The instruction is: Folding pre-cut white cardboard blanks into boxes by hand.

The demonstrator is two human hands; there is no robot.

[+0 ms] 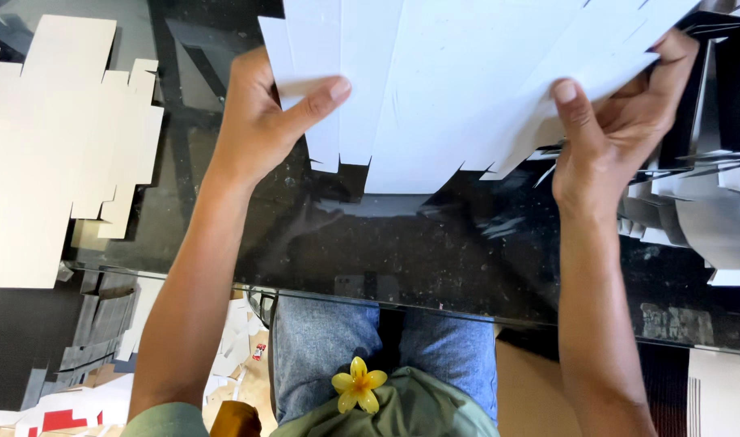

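I hold a flat white die-cut cardboard sheet (435, 89) above a dark glass table (418, 243). My left hand (261, 113) pinches the sheet's left flap, thumb on top. At the sheet's right side, my right hand (621, 121) grips it with the thumb pressed on the upper face and the fingers curled behind. The sheet has cut tabs along its near edge and its far part runs out of the frame.
A stack of flat white cardboard blanks (54, 146) lies on the table at the left. Another pile of white cut sheets (701, 202) sits at the right. Below the glass edge are my jeans-clad knees (386, 348), a yellow flower (358, 387) and cardboard scraps on the floor (79, 396).
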